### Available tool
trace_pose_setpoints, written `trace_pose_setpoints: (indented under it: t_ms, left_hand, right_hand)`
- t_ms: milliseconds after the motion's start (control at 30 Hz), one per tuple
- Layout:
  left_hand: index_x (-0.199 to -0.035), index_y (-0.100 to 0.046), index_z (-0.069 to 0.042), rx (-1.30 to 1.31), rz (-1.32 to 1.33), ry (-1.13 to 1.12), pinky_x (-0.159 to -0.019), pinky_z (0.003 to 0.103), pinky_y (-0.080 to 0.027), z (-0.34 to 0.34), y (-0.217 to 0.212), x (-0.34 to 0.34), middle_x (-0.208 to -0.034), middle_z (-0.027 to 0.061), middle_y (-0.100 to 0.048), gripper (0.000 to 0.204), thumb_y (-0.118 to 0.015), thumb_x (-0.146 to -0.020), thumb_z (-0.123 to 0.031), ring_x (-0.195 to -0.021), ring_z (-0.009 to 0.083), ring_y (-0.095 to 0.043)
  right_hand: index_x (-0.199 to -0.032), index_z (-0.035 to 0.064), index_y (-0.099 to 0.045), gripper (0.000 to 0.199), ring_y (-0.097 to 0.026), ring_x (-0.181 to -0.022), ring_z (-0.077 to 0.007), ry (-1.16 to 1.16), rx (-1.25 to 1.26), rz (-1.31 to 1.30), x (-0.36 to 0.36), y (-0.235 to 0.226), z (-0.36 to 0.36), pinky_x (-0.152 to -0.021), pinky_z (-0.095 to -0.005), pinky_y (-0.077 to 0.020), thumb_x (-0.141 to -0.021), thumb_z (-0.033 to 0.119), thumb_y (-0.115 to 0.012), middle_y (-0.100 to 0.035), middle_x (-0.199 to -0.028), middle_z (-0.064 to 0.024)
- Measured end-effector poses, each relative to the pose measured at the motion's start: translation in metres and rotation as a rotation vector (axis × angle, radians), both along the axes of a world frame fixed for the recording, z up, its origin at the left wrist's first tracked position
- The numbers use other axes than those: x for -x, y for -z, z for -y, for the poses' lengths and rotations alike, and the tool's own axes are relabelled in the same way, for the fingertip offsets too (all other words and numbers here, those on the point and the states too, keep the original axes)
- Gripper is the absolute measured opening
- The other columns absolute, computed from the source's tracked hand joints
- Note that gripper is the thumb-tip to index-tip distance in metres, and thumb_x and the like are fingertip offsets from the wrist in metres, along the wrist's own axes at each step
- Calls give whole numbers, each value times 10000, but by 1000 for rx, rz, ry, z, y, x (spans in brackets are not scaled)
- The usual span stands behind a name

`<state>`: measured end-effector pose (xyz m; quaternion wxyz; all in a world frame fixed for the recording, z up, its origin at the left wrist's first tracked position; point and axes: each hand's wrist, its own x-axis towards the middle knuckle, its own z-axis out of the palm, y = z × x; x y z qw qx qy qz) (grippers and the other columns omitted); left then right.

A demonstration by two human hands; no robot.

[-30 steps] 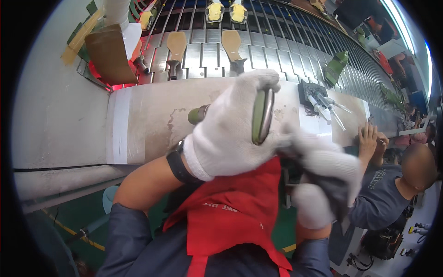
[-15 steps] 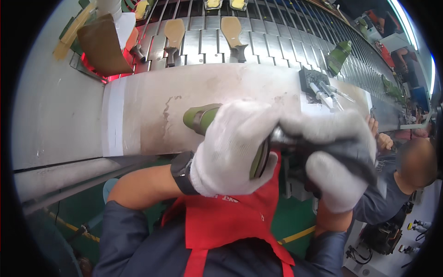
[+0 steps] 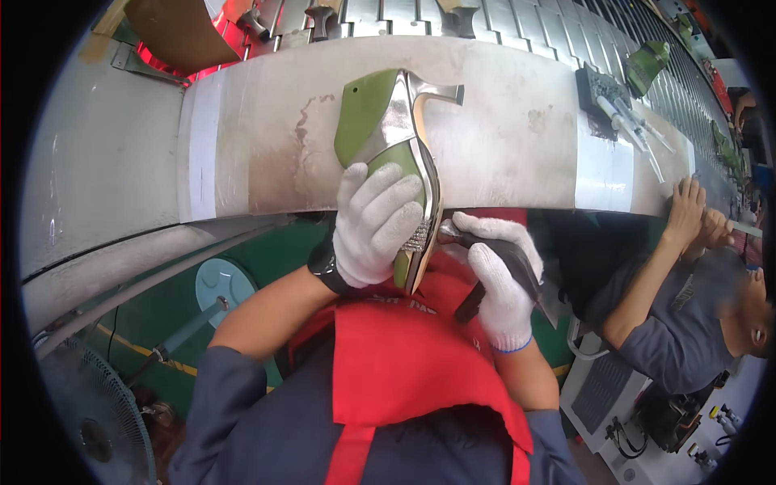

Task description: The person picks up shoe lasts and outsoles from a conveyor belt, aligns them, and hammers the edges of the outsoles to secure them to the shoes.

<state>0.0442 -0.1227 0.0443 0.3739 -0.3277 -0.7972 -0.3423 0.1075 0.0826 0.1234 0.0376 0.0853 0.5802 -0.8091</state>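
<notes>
A silver high-heeled shoe sits on a green shoe last, its heel pointing away to the right and its toe toward my apron. My left hand is gloved in white and wraps around the forefoot, near a sparkling strap. In my gloved right hand is a pair of dark-handled pincers. Their metal head lies beside the sole edge near the toe; I cannot tell whether it touches. The toe end hangs over the near edge of the bench.
The pale workbench crosses in front of me. At its right stand a black holder and several syringe-like tools. Beyond runs a slatted metal conveyor with shoe parts. A co-worker sits at right; a fan stands lower left.
The shoe, earlier mostly hidden behind my hands, now shows side-on with its heel over the bench. Both hands have come nearer my body, and the view has shifted.
</notes>
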Motion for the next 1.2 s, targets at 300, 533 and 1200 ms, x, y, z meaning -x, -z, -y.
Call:
trace_pose_setpoints:
  t_ms: [300, 533, 1200]
  left_hand:
    - [-1337, -586, -110, -31, 10, 10, -1294, 629, -316, -2, 10, -2, -1420, 129, -653, 497, -830, -926, -242, -1343, 376, -615]
    - [-1265, -607, -117, -32, 18, 15, -1293, 627, -313, -3, 14, -1, -1378, 114, -679, 429, -796, -880, -106, -1268, 359, -658]
    - [-1199, -639, -133, -104, 55, 19, -1279, 605, -333, 8, 3, -2, -1348, 119, -692, 346, -804, -898, -175, -1238, 362, -677]
  right_hand:
    - [-1281, -96, -646, 332, -743, -1253, -367, -197, -128, -170, 21, -21, -33, -1121, -471, -578, -966, -3, -696, -736, -1350, -299]
    - [-1262, -89, -650, 290, -735, -1265, -338, -196, 27, -155, 27, -15, -13, -1108, -466, -585, -978, -56, -701, -735, -1357, -286]
    - [-1257, -57, -674, 359, -753, -1230, -309, -497, -31, -148, -1, -32, -4, -1100, -449, -584, -917, -168, -705, -751, -1310, -252]
